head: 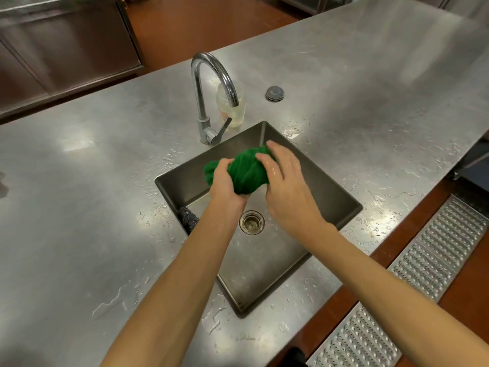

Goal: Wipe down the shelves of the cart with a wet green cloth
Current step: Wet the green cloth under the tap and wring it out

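Green cloth [242, 172] twisted over sink [341, 197] | left hand [225, 181] fingers gripping | right hand [287, 186] fingers curled round it

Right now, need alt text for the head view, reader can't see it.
The left hand and right hand hold a bunched green cloth over a steel sink set in a wet steel counter. A curved tap and a clear jar stand behind the sink; a dark scourer lies at its left side, near the drain.
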`<state>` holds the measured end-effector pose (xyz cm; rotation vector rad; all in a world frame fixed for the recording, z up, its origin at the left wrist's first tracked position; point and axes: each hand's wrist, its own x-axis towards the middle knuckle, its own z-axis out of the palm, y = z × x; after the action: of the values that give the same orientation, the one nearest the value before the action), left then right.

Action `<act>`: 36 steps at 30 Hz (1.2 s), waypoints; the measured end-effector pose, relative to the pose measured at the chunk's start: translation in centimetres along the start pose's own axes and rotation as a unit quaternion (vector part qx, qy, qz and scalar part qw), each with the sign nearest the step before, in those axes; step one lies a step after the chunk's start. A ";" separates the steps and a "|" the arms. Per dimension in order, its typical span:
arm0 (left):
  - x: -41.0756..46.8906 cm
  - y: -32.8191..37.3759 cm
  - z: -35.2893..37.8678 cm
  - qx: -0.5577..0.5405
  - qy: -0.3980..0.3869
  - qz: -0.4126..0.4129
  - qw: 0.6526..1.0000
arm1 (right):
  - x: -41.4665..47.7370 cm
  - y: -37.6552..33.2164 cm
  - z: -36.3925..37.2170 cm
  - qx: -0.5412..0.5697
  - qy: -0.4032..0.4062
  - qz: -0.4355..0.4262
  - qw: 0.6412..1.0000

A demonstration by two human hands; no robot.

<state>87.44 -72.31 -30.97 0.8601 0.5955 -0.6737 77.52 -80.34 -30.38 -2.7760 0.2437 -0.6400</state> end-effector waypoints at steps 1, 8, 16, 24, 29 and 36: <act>-0.2 -0.1 0.0 0.011 -0.006 -0.006 1.000 | -0.4 -0.2 0.3 -0.029 -0.027 -0.016 0.999; -1.6 -1.7 1.0 0.126 0.003 -0.010 0.992 | -0.3 1.3 1.0 -0.076 -0.022 0.037 0.996; -1.2 -3.1 1.3 0.212 -0.007 0.150 0.966 | -0.9 3.5 1.6 0.015 -0.041 0.122 0.992; -0.7 -1.4 2.1 0.383 -0.101 0.308 0.865 | -0.6 2.3 1.3 0.240 -0.076 0.222 0.942; -1.0 -0.2 1.9 0.400 -0.164 0.297 0.851 | 0.3 2.4 0.8 0.356 -0.194 0.251 0.879; -1.2 1.9 3.0 0.370 -0.277 0.234 0.855 | 0.8 1.5 0.6 0.496 -0.201 0.249 0.807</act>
<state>88.63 -73.51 -27.66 1.3900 -0.4405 -0.6575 78.34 -81.73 -31.09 -1.6496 0.3823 0.0163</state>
